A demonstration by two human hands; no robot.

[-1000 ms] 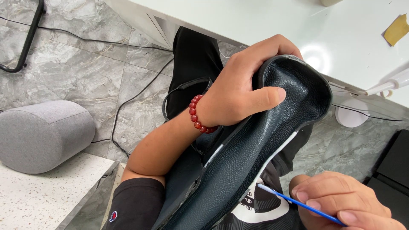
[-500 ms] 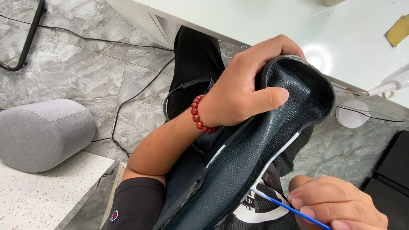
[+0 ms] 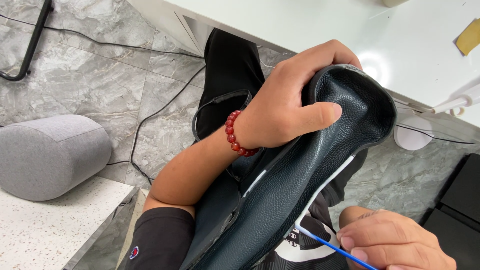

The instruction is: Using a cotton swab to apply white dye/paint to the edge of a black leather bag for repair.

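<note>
I'm edge-working the dark leather piece across my lap, my left hand clamped on its upper fold at twelve o'clock, my right hand at five o'clock pinching a thin blue stick whose tip should, I judge, follow the pale edge steadily.

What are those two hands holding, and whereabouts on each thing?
The left hand grips the dark leather piece at its curled top edge, thumb pressed on the grained face. The right hand pinches a thin blue stick near its lower end.
</note>
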